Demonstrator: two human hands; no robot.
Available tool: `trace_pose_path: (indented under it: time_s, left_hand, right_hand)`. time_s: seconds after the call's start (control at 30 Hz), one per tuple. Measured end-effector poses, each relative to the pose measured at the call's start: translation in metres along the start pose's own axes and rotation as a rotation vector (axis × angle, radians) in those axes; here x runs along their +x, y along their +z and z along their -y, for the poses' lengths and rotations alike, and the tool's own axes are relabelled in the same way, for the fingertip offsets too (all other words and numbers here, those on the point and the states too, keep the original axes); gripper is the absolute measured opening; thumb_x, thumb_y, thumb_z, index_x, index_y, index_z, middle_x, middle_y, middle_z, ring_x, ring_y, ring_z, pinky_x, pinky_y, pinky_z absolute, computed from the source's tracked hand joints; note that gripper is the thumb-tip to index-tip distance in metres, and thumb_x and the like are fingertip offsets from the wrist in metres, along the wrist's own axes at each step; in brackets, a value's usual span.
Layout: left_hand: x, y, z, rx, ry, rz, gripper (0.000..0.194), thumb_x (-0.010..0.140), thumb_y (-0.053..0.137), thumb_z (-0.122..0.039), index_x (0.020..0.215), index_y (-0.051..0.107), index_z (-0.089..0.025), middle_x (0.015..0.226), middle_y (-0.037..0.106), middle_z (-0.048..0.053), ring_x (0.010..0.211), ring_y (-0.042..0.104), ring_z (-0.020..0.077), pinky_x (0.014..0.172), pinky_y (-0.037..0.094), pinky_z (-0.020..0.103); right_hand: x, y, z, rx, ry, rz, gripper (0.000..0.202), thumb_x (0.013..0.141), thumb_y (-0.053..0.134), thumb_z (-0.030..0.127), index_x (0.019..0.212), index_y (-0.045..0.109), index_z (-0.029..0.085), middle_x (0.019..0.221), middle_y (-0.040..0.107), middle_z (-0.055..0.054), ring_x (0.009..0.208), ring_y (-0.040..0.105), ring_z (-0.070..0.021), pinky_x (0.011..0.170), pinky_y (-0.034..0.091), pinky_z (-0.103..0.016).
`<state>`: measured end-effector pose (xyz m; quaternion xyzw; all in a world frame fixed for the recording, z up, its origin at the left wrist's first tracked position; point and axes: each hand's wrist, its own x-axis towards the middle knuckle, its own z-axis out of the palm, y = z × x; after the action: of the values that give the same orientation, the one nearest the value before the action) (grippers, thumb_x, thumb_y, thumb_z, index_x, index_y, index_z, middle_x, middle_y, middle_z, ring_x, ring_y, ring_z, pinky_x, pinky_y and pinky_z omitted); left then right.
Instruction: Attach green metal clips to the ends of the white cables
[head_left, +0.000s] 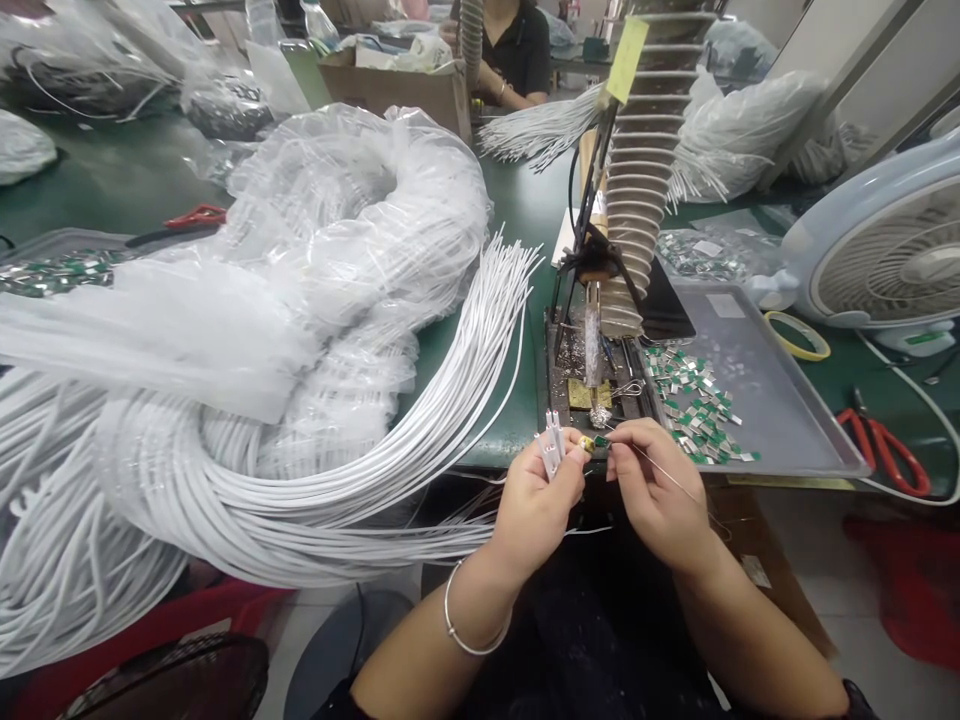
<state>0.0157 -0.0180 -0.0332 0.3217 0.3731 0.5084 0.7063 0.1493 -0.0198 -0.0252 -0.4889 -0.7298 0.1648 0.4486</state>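
My left hand [536, 505] is closed around several white cables [553, 448], whose stripped ends stick up above the thumb. Something small and yellow shows at its fingertips. Between my two hands is a tiny green circuit board [601, 441], just below the tip of an upright soldering iron [592, 345]. My right hand [656, 490] pinches a thin solder wire [671, 474] that trails back over the fingers. Whether the right fingertips also touch the board cannot be made out.
A large bundle of white cables [300, 500], partly wrapped in plastic [360, 200], fills the left. A ribbed hose [645, 150] hangs over the iron's stand. To the right are a grey tray [787, 400] with small boards [694, 405], red-handled scissors [885, 450] and a fan [900, 240]. Opposite sits a person [517, 50].
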Motion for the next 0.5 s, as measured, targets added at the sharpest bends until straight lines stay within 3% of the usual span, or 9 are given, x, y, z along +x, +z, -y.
trace_pose_path:
  time_s: [0.27, 0.5]
  left_hand:
    - [0.0002, -0.0039, 0.0003, 0.051, 0.022, -0.017, 0.021, 0.077, 0.064, -0.035, 0.080, 0.056, -0.016, 0.061, 0.044, -0.005, 0.044, 0.030, 0.0038, 0.045, 0.026, 0.021]
    - [0.0004, -0.0034, -0.0010, 0.067, 0.042, -0.023, 0.024, 0.076, 0.064, -0.031, 0.065, 0.050, -0.015, 0.089, 0.053, 0.001, 0.048, 0.034, 0.0022, 0.046, 0.029, 0.021]
  right_hand:
    - [0.0008, 0.0062, -0.0016, 0.045, 0.014, -0.001, 0.013, 0.087, 0.045, 0.013, 0.093, 0.055, 0.021, 0.080, 0.057, -0.003, 0.065, 0.057, -0.0128, 0.059, 0.049, -0.027]
    - [-0.0011, 0.0075, -0.0040, 0.077, 0.027, -0.004, 0.013, 0.087, 0.046, 0.012, 0.090, 0.055, 0.021, 0.080, 0.056, -0.002, 0.062, 0.056, -0.0115, 0.059, 0.048, -0.027]
